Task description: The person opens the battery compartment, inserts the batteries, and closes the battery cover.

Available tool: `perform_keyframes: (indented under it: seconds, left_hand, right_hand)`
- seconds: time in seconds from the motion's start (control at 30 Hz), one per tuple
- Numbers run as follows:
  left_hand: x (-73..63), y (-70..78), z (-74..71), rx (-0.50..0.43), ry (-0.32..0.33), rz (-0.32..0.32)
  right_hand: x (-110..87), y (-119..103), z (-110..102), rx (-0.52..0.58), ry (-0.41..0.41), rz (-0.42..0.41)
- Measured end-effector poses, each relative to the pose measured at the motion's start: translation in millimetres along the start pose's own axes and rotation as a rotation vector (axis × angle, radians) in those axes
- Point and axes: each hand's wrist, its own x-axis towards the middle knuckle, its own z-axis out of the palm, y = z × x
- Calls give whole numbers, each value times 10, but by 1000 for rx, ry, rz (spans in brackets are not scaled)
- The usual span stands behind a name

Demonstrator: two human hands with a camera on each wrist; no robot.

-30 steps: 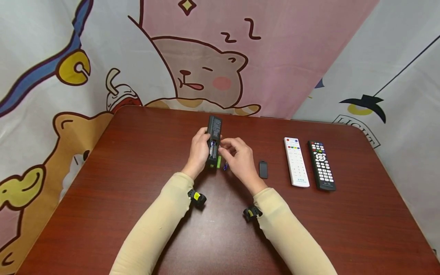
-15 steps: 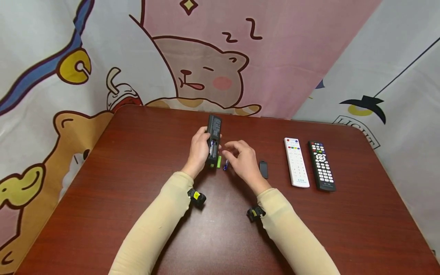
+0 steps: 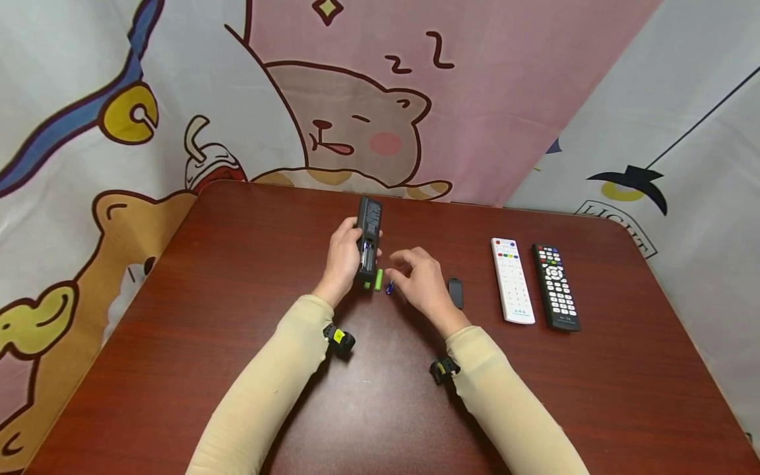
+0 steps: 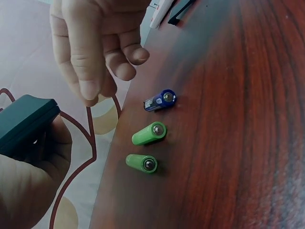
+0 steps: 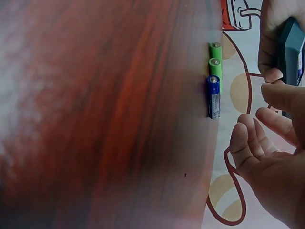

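Note:
My left hand [image 3: 342, 257] grips a black remote control [image 3: 371, 214] from its left side, back face up. Its battery compartment lies uncovered, with a battery [image 3: 367, 256] showing inside. To the right, my right hand [image 3: 420, 280] hovers with loosely bent fingers, apart from the remote and holding nothing. Below its fingers in the left wrist view, a blue battery [image 4: 160, 100] lies on the table beside two green batteries, a middle one [image 4: 149, 133] and an outer one [image 4: 141, 162]. The right wrist view shows the blue battery [image 5: 214, 98] in front of the green pair.
A small dark battery cover [image 3: 455, 293] lies just right of my right hand. Farther right, a white remote [image 3: 512, 280] and a black remote with white buttons [image 3: 555, 287] lie side by side. A printed curtain [image 3: 475, 99] hangs behind the table's far edge.
My right hand has drawn back from the remote, a little rightward and toward me. My left hand keeps holding the remote in nearly the same place.

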Motion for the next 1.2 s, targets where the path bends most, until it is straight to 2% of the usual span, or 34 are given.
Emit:
perform_keyframes:
  seconds: [0.23,0.83,1.2]
  left_hand:
    - [3,10,9,-20,8,-2]
    - [8,13,-1,6,5,-1]
    - [-1,26,-9,14,-4,1]
  right_hand:
    - [-5,20,1,-21,-39,17]
    - [-13,29,10,-98,-177,72]
    - [1,7,27,-139,-229,85]
